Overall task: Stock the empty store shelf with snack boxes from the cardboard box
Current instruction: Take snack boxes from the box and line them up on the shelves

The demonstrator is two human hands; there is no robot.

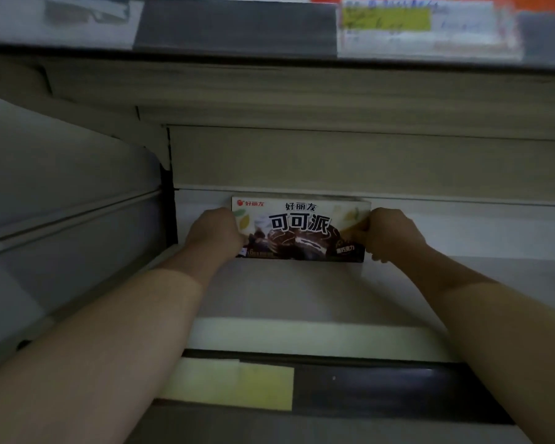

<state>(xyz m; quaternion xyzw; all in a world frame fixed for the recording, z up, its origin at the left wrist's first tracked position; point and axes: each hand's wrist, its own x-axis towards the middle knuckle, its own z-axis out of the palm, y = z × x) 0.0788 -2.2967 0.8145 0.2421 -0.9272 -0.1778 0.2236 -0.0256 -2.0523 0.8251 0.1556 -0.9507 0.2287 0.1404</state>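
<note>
holding the snack box at both short ends, i had my left hand curled round its left edge and my right hand pinching the right. it stood upright at the back of the shelf, face toward me, long axis running left to right, dead ahead between my hands, neither one nearer. i judged it nearly seated against the rear wall.

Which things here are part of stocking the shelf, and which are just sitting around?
Part of the job:
- snack box, standing at the back of the shelf
- left hand and right hand, one at each end of the box
- shelf

Just there:
- yellow price tag on the shelf's front rail
- price label on the upper rail
</note>
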